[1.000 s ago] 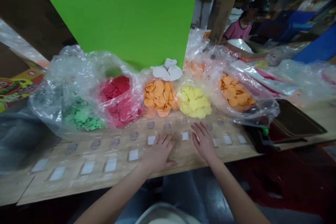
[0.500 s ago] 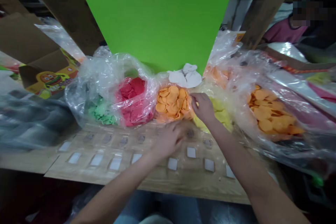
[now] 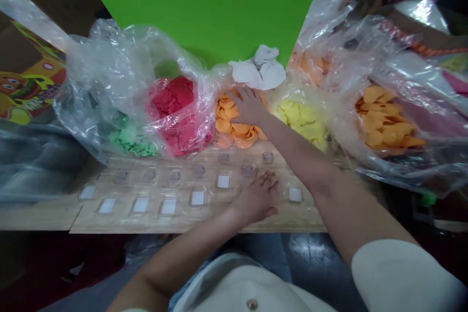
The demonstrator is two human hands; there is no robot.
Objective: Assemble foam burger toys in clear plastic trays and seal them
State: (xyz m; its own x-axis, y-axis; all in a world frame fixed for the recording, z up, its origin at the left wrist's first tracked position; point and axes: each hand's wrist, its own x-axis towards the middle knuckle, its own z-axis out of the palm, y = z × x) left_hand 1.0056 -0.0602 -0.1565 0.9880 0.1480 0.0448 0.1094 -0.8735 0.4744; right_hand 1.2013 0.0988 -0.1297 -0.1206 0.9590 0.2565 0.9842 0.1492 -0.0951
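My right hand point(image 3: 249, 106) reaches forward into the bag of orange discs point(image 3: 234, 124), its fingers spread over the pile; I cannot see anything held in it. Flat on the clear plastic blister tray point(image 3: 175, 190) on the wooden table lies my left hand point(image 3: 257, 198), fingers apart. The tray has rows of small pockets with white squares. Bags of red discs point(image 3: 171, 112), green discs point(image 3: 129, 136) and yellow discs point(image 3: 302, 119) stand beside the orange one.
A larger bag of orange discs point(image 3: 387, 124) lies at the right. A crumpled white cloth point(image 3: 259, 68) rests against the green board point(image 3: 201, 5). A printed cardboard box point(image 3: 25, 87) is at the left. The table edge point(image 3: 183, 228) runs close to my body.
My right hand moved left from the yellow discs onto the orange discs. My left hand stayed on the tray. The view tilted down and closer.
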